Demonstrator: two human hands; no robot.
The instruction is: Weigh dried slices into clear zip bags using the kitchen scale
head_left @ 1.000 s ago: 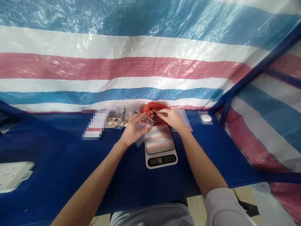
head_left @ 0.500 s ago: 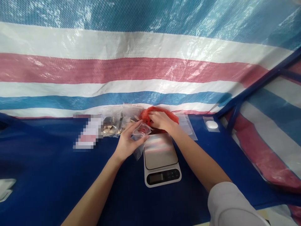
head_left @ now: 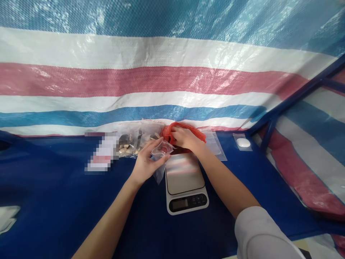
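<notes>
My left hand [head_left: 147,162] holds a clear zip bag [head_left: 160,172], its mouth spread between thumb and fingers. Inside the red plastic bag [head_left: 198,133] is my right hand [head_left: 185,138], its fingertips hidden by the bag and whatever it contains. Just in front of the red bag lies a white kitchen scale [head_left: 185,183] with a bare metal plate and a dark display. Filled clear bags [head_left: 126,145] of pale, stone-like pieces stand to the left of my left hand.
Flat clear bags [head_left: 219,147] lie right of the red bag. Farther right is a white oval object [head_left: 243,142] on a small clear bag. A blurred-out paper [head_left: 104,154] lies left, a white object [head_left: 8,217] at the left edge. Striped sheeting [head_left: 161,82] rises behind the blue table [head_left: 67,201].
Almost nothing differs. My right forearm and sleeve have shifted slightly left, while both hands stay at the same bags.
</notes>
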